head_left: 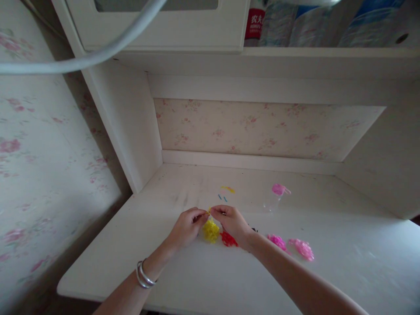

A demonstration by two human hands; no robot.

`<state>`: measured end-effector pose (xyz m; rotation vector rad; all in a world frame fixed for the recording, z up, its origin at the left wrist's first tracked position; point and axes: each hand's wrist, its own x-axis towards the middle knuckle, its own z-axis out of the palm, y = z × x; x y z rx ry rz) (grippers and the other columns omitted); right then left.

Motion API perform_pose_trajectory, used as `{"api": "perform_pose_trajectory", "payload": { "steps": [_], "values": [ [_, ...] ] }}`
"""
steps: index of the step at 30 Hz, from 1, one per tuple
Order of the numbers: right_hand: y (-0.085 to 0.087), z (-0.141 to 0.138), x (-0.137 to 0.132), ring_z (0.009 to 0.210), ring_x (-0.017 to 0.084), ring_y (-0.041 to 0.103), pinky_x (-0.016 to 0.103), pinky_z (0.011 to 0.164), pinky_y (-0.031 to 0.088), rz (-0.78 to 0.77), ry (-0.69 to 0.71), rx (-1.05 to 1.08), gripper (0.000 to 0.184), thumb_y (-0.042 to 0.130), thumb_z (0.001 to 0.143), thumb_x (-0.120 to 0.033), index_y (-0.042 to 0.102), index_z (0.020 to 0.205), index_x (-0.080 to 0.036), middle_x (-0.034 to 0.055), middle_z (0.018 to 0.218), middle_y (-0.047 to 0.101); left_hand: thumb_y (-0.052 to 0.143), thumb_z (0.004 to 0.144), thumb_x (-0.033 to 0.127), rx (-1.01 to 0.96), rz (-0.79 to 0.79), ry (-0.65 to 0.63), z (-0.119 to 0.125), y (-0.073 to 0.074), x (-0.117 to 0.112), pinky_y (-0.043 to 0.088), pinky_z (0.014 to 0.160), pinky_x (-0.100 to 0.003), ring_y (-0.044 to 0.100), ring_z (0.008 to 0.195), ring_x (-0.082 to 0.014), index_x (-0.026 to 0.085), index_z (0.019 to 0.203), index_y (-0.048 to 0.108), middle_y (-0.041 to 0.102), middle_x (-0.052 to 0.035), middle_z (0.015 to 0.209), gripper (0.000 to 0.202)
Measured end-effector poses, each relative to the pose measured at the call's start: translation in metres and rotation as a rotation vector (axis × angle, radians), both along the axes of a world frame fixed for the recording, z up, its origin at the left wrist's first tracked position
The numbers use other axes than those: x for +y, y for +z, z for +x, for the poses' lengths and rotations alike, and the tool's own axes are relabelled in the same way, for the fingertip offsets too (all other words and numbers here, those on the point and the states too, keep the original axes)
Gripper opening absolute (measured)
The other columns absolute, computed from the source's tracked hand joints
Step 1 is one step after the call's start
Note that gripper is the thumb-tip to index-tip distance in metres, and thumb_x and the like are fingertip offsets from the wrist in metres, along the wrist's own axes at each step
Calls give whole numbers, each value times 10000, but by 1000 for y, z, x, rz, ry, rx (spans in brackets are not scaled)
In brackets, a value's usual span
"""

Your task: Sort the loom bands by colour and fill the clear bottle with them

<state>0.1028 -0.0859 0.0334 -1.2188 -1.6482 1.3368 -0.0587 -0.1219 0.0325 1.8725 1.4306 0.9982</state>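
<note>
Beyond right hand [232, 222]; pink-topped container [275, 201]

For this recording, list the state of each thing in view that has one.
Left hand: fingertips pinched on a small yellow piece.
Right hand: fingertips pinched at the same piece.
Yellow pile: loose, heaped.
Red pile: loose, heaped.
Magenta pile: loose, heaped.
Light pink pile: loose, heaped.
Blue strips: lying apart from each other.
Bangles: worn.
Cabinet door: appears shut.
Upper pink piece: cannot tell whether attached to the clear plastic.
</note>
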Motion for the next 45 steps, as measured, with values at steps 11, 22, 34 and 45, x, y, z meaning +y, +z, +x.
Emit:
{"api": "perform_pose_trajectory", "payload": {
  "steps": [11, 22, 34, 45],
  "values": [
    [-8, 38, 17, 702, 142, 574, 223, 638, 376, 416, 50, -527, 258, 458, 806, -278, 698, 761, -194, 16, 729, 661, 403, 869, 297, 333, 84, -6, 5, -8, -8, 404, 661, -242, 558, 693, -142, 204, 819, 672, 608, -44, 775, 289],
    [-19, 49, 82, 953, 220, 608, 285, 763, 425, 294, -62, -1015, 297, 499, 814, -326, 660, 1038, -217, 92, 1044, 661, 488, 823, 323, 520, 119, 35, 5, -14, -10, 442, 687, -267, 603, 745, -164, 268, 974, 653, 653, -36, 963, 230],
    [-12, 38, 77, 957, 248, 601, 322, 768, 428, 340, -27, -1092, 302, 398, 884, -256, 668, 981, -161, 141, 1096, 622, 492, 826, 426, 39, 130, 318, -38, 9, -2, 434, 613, -226, 561, 656, -135, 178, 874, 647, 646, -25, 769, 297],
    [4, -26, 14, 877, 150, 604, 220, 706, 402, 619, 285, -808, 288, 405, 892, -291, 685, 934, -234, 35, 979, 644, 537, 790, 424, -28, 132, 395, -40, -1, 8, 451, 662, -228, 602, 713, -149, 185, 855, 653, 678, -18, 807, 274]
  ]
}}
